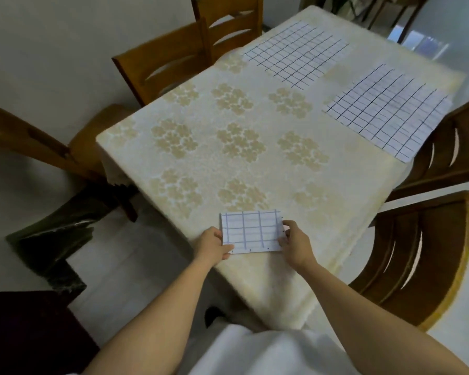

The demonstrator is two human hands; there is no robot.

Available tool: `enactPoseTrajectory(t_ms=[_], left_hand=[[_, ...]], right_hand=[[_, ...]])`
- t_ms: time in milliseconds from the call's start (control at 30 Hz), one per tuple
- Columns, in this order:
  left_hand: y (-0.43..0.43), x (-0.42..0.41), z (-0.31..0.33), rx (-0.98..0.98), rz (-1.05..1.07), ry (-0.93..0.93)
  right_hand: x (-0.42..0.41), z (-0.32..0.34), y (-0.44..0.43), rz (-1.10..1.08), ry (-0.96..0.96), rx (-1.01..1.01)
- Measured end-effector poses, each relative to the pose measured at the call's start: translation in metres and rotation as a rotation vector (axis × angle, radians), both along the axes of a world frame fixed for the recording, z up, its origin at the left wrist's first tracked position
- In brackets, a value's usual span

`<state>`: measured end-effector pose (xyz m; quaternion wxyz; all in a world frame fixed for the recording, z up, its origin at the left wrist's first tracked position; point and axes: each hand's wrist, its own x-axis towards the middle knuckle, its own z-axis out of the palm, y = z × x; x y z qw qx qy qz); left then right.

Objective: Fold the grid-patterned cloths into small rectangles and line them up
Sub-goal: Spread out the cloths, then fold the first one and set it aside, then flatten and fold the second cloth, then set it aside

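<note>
Now folded cloth [251,230] pinched between left hand [214,243], right hand [295,243].

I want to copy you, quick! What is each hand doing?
Left hand: fingers pinching the small folded white grid-patterned cloth at its left edge.
Right hand: pinching its right edge.

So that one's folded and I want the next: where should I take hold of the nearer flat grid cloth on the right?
Probably by the two corners of its near edge, coming from your side of the table. The nearer unfolded cloth lies flat and fully spread, so only edges offer purchase. Its right-hand near corner reaches the table edge, where fingers could slip under.
</note>
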<state>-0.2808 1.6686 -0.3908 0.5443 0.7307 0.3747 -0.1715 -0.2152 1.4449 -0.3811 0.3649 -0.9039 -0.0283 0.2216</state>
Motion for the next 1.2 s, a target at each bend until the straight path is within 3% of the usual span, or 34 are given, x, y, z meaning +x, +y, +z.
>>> enactPoseTrajectory(t_ms=[200, 300, 367, 433, 500, 633, 833, 1200], left_hand=[[0.003, 0.003, -0.001, 0.061, -0.023, 0.023], [0.004, 0.005, 0.01, 0.283, -0.166, 0.023], [0.007, 0.009, 0.016, 0.47, -0.197, -0.09], [0.004, 0.016, 0.02, 0.606, -0.313, -0.269], [-0.003, 0.026, 0.019, 0.598, -0.533, -0.317], [-0.013, 0.041, 0.012, 0.473, -0.799, -0.146], [-0.01, 0.043, 0.004, 0.538, -0.95, -0.037], [0.008, 0.03, 0.007, 0.616, -0.819, 0.156]], right_hand=[[0.004, -0.005, 0.001, -0.043, 0.022, -0.064], [0.005, -0.005, 0.004, 0.002, -0.135, -0.261], [0.009, 0.001, 0.01, 0.119, -0.294, -0.332], [0.014, 0.008, 0.023, 0.3, -0.33, -0.262], [0.021, 0.007, 0.036, 0.494, -0.315, -0.252], [0.03, -0.008, 0.046, 0.748, -0.197, -0.349], [0.037, -0.024, 0.026, 0.806, -0.198, -0.425], [0.048, -0.022, -0.01, 0.709, -0.097, -0.498]])
